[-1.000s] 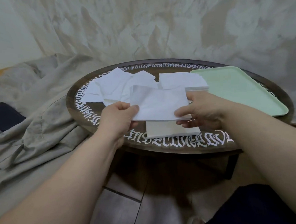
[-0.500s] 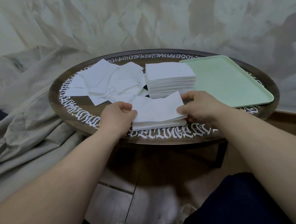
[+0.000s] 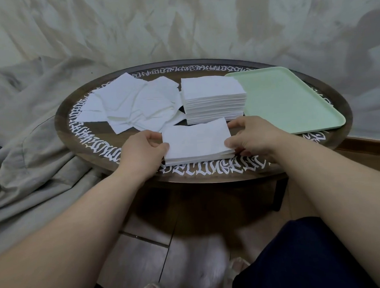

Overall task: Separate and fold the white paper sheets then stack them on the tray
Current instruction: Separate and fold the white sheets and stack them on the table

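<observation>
Far left there's a rumpled beige cloth (image 3: 24,152) bunched up against the round table (image 3: 92,149), the dark one with white lettering around its rim. On the left part of the tabletop I've got a loose scatter of white sheets (image 3: 134,105), overlapping each other and a bit creased.

My left hand (image 3: 144,149) is down at the near edge, thumb and curled fingers pinching the left edge of the top sheet (image 3: 195,139). That sheet sits on a small pile (image 3: 198,158) right at the front of the table. Just behind it is the tall stack (image 3: 213,98) of white sheets, pretty neat, edges mostly lined up.

My right hand (image 3: 252,138) is on the other side of the same sheet, thumb on top at the right corner and fingers curled around that edge, so both hands have hold of it.

Over on the right is the pale green tray (image 3: 292,98), lying flat, its left edge just beside the tall stack. No paper on it yet. Bottom right, my dark trouser leg (image 3: 300,259) pokes in.
</observation>
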A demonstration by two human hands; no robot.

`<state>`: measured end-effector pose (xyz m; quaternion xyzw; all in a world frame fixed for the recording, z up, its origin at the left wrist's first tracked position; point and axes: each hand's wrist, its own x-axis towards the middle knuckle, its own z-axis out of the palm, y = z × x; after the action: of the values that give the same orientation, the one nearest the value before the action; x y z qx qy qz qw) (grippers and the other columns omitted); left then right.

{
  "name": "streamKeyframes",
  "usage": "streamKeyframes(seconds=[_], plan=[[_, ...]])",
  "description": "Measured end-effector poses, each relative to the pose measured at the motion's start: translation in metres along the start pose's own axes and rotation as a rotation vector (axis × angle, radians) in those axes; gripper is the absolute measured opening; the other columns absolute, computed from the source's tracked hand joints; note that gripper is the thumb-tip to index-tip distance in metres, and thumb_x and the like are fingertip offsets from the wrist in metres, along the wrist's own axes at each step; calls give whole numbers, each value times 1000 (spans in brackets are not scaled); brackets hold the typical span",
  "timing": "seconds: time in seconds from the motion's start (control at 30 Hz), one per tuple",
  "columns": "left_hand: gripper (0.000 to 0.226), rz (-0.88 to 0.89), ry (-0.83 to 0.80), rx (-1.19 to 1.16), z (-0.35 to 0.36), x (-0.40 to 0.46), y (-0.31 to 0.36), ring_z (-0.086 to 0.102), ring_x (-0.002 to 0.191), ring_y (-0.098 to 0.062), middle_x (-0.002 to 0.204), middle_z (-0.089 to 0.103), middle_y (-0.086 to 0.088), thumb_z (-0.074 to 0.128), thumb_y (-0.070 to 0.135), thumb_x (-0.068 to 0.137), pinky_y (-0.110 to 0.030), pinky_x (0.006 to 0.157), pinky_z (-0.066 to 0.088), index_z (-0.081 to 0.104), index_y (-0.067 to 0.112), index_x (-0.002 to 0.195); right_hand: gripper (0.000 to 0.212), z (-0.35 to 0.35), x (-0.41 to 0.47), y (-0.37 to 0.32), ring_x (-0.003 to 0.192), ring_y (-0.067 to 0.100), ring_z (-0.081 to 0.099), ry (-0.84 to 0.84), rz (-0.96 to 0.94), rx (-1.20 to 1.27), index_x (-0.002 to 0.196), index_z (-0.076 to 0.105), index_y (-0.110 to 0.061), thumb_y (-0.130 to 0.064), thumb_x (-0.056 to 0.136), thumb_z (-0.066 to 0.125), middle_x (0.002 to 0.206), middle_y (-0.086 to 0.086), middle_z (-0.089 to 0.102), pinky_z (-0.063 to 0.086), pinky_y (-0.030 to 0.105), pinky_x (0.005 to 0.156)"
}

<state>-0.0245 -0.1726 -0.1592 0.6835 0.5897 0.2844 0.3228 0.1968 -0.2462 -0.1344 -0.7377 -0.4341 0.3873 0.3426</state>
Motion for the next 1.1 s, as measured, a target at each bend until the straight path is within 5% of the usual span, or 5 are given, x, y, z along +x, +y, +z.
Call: streamKeyframes(seconds=[0.4, 0.53, 0.67, 0.87, 1.1], plan=[[45, 181, -130, 225, -5, -8, 0, 62, 85, -8, 110, 50, 4, 83, 41, 69, -30, 75, 46, 55, 27, 101, 21, -2, 5, -3, 83, 20, 59, 151, -117, -382, 95, 60, -13, -16, 78, 73, 84, -3, 59, 50, 33, 71], [33, 232, -188, 338, -3, -10, -2, 61, 94, -14, 112, 47, 3, 82, 32, 73, -27, 81, 45, 56, 27, 92, 23, 3, 1, -5, 75, 17, 61, 24, -162, -417, 87, 61, -16, -22, 73, 79, 84, -1, 62, 48, 28, 58], [27, 214, -201, 374, -7, -9, -2, 60, 90, -16, 102, 49, 4, 80, 29, 75, -28, 78, 44, 56, 27, 86, 25, 8, 1, -8, 86, 17, 57, -42, -241, -572, 91, 60, -19, -24, 75, 78, 84, -9, 54, 45, 28, 70], [28, 206, -212, 391, -11, -8, -4, 60, 86, -13, 100, 49, 4, 80, 31, 74, -26, 73, 39, 55, 28, 87, 15, 12, 4, -10, 63, 12, 50, -74, -305, -682, 79, 61, -18, -20, 76, 75, 71, -8, 47, 33, 21, 51], [33, 197, -228, 363, -12, -8, -3, 61, 85, -12, 102, 49, 5, 82, 36, 73, -26, 71, 41, 56, 28, 92, 20, 10, 7, -6, 57, 12, 48, -83, -310, -620, 65, 62, -22, -29, 80, 73, 71, -3, 50, 35, 24, 54]])
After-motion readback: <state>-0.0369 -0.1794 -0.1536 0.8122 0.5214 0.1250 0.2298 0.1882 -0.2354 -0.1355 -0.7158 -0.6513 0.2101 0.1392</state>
